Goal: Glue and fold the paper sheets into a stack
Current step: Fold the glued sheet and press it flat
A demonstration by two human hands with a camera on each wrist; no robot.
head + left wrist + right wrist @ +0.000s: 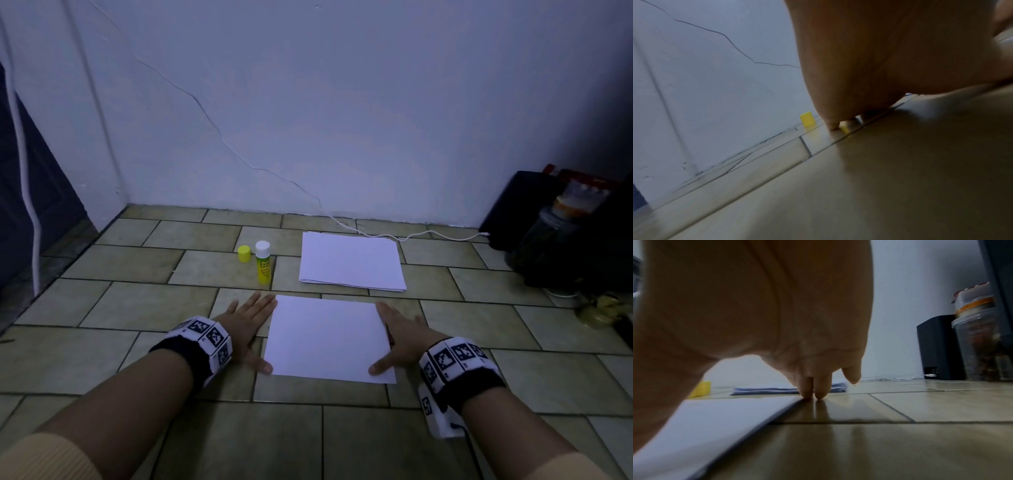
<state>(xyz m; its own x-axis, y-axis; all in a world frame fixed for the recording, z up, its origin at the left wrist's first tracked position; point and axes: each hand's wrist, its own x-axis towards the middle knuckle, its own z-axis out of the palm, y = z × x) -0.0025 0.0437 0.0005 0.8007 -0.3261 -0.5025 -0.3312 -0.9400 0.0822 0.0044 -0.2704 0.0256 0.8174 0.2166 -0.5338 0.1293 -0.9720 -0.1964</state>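
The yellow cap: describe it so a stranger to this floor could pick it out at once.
Start at the stack of white paper lying on the tiled floor near the wall, then look left of it to the upright glue stick. The yellow cap stands just left of that stick, apart from it. It is short, squat and plain yellow all over, whereas the stick is taller, labelled and white-topped.

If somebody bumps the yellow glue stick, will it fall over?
Probably. The glue stick stands upright, tall and narrow, so it likely tips easily. Being round, it may then roll across the smooth tiled floor. Its cap sits off beside it.
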